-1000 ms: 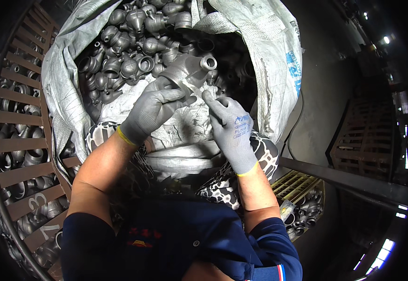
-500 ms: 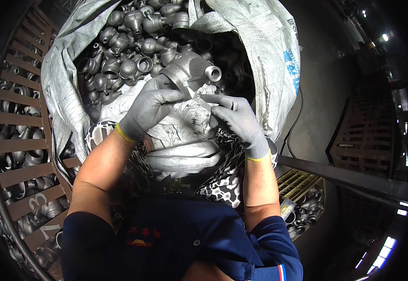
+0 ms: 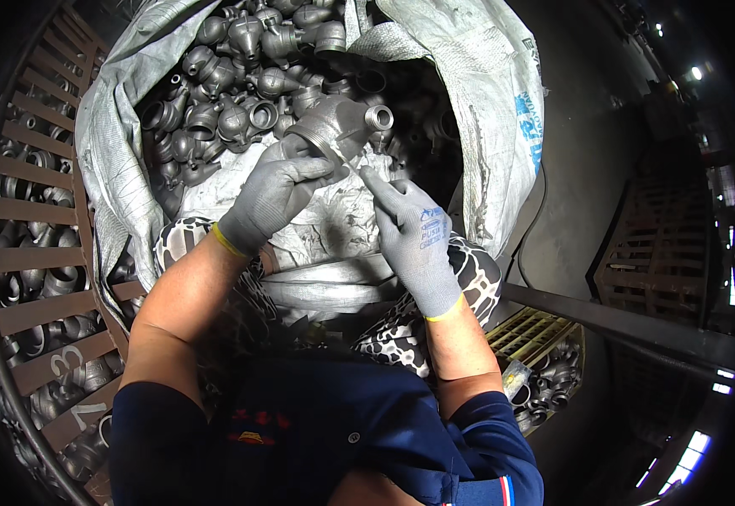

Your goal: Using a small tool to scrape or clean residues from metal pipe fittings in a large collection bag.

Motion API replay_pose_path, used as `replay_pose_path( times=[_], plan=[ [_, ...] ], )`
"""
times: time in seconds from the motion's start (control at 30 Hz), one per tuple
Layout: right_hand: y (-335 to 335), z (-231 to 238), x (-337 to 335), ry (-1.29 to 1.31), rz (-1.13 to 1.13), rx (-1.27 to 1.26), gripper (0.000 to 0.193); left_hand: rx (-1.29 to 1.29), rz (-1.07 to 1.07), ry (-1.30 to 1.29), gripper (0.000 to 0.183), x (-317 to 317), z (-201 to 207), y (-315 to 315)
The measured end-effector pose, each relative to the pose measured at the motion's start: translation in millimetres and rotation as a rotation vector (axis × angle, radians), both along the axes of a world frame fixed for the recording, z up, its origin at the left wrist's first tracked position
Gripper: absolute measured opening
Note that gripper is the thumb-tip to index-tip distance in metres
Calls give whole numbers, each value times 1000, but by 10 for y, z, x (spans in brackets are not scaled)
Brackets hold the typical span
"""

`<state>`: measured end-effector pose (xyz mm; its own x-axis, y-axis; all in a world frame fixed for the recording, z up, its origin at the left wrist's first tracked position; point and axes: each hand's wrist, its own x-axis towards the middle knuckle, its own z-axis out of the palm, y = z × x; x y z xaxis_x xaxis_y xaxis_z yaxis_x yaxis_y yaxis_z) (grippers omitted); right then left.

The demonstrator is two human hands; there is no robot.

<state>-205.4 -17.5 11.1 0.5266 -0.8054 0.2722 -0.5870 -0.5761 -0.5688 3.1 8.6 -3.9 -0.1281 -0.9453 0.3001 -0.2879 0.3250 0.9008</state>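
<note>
A grey metal pipe fitting (image 3: pixel 334 125), with a wide threaded mouth and a narrower threaded outlet, is gripped in my left hand (image 3: pixel 279 196). The thumb lies along the lower rim; the other fingers are partly hidden behind it. My right hand (image 3: pixel 410 228) is closed just right of that rim, its index finger stretched toward the thread. A thin pale sliver (image 3: pixel 351 169) shows at its fingertips, too small to identify. Both hands wear grey gloves with yellow cuffs. Below the fitting lies crumpled white sheeting (image 3: pixel 325 223).
A large white woven sack (image 3: pixel 490 126) surrounds the work, with many similar fittings (image 3: pixel 233 118) heaped inside. On the left stands a brown slatted metal crate (image 3: pixel 34 211) of castings. A yellow grated crate (image 3: pixel 532 333) sits at lower right, beside a dark metal bar (image 3: pixel 629 316).
My right hand has turned so its back faces up, and its fingers have drawn together near the threaded rim. The fitting has shifted slightly; my left hand keeps its grip.
</note>
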Motion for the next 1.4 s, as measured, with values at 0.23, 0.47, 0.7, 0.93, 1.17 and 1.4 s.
replay_pose_path(
  times=[0.23, 0.47, 0.7, 0.93, 1.17, 1.4],
  plan=[
    [-171, -85, -36, -367, 43, 179, 33, 94, -27, 327, 38, 18, -151, 3],
    [-27, -69, 31, -32, -32, -133, 40, 43, -3, 75, 36, -35, -50, 9],
    [-138, -108, -61, -136, 69, 157, 39, 79, -22, 173, 35, -35, 52, 30],
    [-141, -114, -49, -305, 54, 220, 36, 31, -47, 200, 31, -47, 5, -1],
    [-200, -183, -118, -425, 72, 319, 38, 231, -36, 496, 40, -105, 147, 32],
    [-104, -205, 2, -350, 12, 134, 38, 143, -30, 349, 38, -53, 76, 42]
  ],
)
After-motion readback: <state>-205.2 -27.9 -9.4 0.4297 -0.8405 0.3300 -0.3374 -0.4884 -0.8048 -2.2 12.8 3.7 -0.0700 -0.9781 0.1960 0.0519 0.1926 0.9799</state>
